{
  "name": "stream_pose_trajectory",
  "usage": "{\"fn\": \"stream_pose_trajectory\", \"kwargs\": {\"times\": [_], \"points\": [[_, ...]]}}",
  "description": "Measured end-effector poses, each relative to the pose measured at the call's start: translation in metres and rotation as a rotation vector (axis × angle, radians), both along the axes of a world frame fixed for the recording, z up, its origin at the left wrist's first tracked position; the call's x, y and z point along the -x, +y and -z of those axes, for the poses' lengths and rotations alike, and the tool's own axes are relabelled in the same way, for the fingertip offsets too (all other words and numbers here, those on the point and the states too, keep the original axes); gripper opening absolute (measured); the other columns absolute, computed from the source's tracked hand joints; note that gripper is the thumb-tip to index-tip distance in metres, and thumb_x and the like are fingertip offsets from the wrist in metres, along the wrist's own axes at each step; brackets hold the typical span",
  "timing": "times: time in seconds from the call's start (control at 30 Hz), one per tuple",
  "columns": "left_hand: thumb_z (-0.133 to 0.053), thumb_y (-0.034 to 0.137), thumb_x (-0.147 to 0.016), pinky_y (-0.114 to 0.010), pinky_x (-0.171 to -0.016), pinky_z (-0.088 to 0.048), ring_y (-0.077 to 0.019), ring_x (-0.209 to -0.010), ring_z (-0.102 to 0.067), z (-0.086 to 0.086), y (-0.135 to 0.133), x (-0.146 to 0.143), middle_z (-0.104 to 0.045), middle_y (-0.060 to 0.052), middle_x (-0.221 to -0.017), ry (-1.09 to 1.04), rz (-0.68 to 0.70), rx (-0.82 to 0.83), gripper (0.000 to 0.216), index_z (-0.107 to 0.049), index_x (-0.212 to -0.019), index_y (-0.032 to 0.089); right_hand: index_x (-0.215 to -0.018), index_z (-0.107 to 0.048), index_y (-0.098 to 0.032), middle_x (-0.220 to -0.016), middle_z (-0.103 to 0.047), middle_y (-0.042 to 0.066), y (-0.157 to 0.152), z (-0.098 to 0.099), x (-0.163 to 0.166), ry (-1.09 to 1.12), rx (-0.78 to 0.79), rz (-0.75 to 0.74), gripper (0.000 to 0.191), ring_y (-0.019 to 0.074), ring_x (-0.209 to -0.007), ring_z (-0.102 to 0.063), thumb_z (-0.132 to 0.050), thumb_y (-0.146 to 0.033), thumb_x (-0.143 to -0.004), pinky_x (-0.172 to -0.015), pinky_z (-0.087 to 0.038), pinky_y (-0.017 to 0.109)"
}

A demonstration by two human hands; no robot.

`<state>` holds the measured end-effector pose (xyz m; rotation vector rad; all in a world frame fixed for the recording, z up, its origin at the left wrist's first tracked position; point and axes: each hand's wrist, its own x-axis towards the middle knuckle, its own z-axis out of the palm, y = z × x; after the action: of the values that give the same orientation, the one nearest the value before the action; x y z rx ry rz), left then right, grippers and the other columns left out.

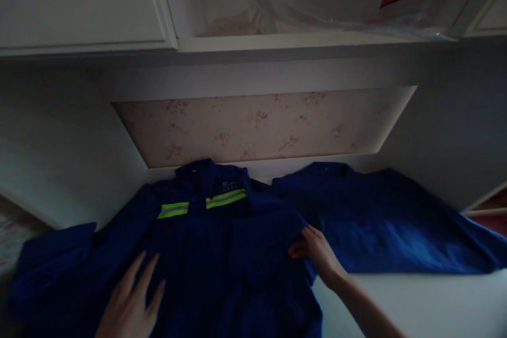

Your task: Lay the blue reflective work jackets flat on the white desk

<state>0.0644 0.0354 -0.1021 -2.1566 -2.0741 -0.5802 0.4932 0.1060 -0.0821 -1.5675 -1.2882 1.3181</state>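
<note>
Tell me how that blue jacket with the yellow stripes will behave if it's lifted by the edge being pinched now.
The jacket will probably droop and unfold; its sleeves lie limp and creased. The right hand pinches only one folded edge, so the rest likely drags. The left hand lies flat on it, suggesting it slides unless pinned.

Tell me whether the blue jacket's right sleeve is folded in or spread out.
Spread out: the right sleeve lies flat across the white surface, while the right hand pinches the jacket edge.

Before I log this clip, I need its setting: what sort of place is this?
Probably a home bedroom or closet nook: floral wallpaper in a white built-in recess, white cabinet doors overhead, and a blue work jacket spread on a white surface.
</note>
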Motion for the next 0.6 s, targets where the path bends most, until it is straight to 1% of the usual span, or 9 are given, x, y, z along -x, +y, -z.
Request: {"fn": "stream_pose_trajectory", "kwargs": {"times": [0.07, 0.1, 0.17, 0.23, 0.3, 0.4, 0.47, 0.5, 0.6], "points": [[-0.042, 0.051, -0.091, -0.047, -0.107, -0.046, -0.0291, -0.131, -0.048, 0.005, 0.012, -0.047, -0.046, -0.011, -0.145, -0.087, 0.077, 0.044, 0.053, -0.047, -0.136, 0.025, -0.121, -0.055, -0.017, -0.109, -0.067, 0.015, -0.015, 0.009, -0.051, -0.146, -0.102, 0.031, 0.054, 0.0247, -0.097, -0.067, -0.036, -0.058, -0.089, -0.084, -0.056, 0.040], [-0.041, 0.052, -0.091, -0.045, -0.107, -0.047, -0.0271, -0.130, -0.050, 0.004, 0.019, -0.070, -0.049, -0.010, -0.144, -0.130, 0.120, 0.088, 0.052, -0.048, -0.136, 0.025, -0.124, -0.055, -0.019, -0.123, -0.062, 0.016, -0.022, 0.016, -0.075, -0.292, -0.190, 0.025, 0.054, 0.0274, -0.110, -0.062, -0.046, -0.056, -0.086, -0.093, -0.052, 0.043], [-0.038, 0.054, -0.093, -0.042, -0.108, -0.046, -0.0246, -0.130, -0.050, -0.001, 0.032, -0.113, -0.051, -0.009, -0.144, -0.190, 0.212, 0.196, 0.054, -0.048, -0.137, 0.024, -0.133, -0.052, -0.025, -0.143, -0.048, 0.013, -0.032, 0.033, -0.116, -0.660, -0.357, -0.012, 0.061, 0.0326, -0.132, -0.045, -0.060, -0.052, -0.079, -0.109, -0.036, 0.053], [-0.036, 0.055, -0.094, -0.041, -0.111, -0.042, -0.0239, -0.135, -0.044, -0.006, 0.044, -0.153, -0.045, -0.009, -0.149, -0.224, 0.308, 0.299, 0.060, -0.042, -0.143, 0.022, -0.140, -0.046, -0.028, -0.150, -0.041, 0.010, -0.037, 0.048, -0.144, -0.943, -0.399, -0.086, 0.068, 0.0346, -0.141, -0.031, -0.063, -0.052, -0.078, -0.115, -0.019, 0.061], [-0.037, 0.059, -0.093, -0.042, -0.114, -0.036, -0.0251, -0.141, -0.035, -0.007, 0.054, -0.188, -0.036, -0.010, -0.155, -0.231, 0.414, 0.373, 0.066, -0.034, -0.148, 0.022, -0.142, -0.044, -0.031, -0.150, -0.041, 0.007, -0.035, 0.057, -0.158, -1.076, -0.386, -0.158, 0.063, 0.0333, -0.141, -0.032, -0.056, -0.054, -0.085, -0.114, -0.016, 0.064], [-0.046, 0.060, -0.089, -0.051, -0.114, -0.033, -0.0311, -0.143, -0.028, 0.003, 0.062, -0.227, -0.029, -0.011, -0.158, -0.174, 0.510, 0.422, 0.071, -0.030, -0.150, 0.027, -0.128, -0.059, -0.034, -0.143, -0.052, 0.003, -0.025, 0.061, -0.162, -1.171, -0.435, -0.172, 0.037, 0.0298, -0.135, -0.043, -0.042, -0.044, -0.096, -0.112, -0.023, 0.061], [-0.051, 0.056, -0.088, -0.057, -0.114, -0.031, -0.0345, -0.142, -0.029, 0.015, 0.062, -0.240, -0.030, -0.010, -0.157, -0.113, 0.512, 0.376, 0.068, -0.033, -0.148, 0.031, -0.113, -0.067, -0.033, -0.136, -0.059, 0.002, -0.019, 0.059, -0.161, -1.206, -0.476, -0.146, 0.032, 0.0292, -0.129, -0.049, -0.040, -0.036, -0.097, -0.111, -0.026, 0.060], [-0.051, 0.054, -0.089, -0.059, -0.113, -0.031, -0.0349, -0.142, -0.029, 0.021, 0.061, -0.243, -0.031, -0.009, -0.157, -0.088, 0.508, 0.332, 0.065, -0.034, -0.148, 0.033, -0.111, -0.068, -0.033, -0.134, -0.060, 0.003, -0.017, 0.057, -0.161, -1.207, -0.484, -0.144, 0.032, 0.0291, -0.128, -0.050, -0.039, -0.035, -0.097, -0.111, -0.026, 0.061], [-0.045, 0.051, -0.092, -0.059, -0.113, -0.034, -0.0326, -0.141, -0.033, 0.033, 0.055, -0.240, -0.035, -0.006, -0.156, -0.043, 0.514, 0.199, 0.057, -0.033, -0.147, 0.038, -0.129, -0.057, -0.035, -0.142, -0.053, 0.006, -0.018, 0.054, -0.164, -1.175, -0.474, -0.211, 0.041, 0.0312, -0.133, -0.044, -0.043, -0.050, -0.095, -0.112, -0.020, 0.065]]}}
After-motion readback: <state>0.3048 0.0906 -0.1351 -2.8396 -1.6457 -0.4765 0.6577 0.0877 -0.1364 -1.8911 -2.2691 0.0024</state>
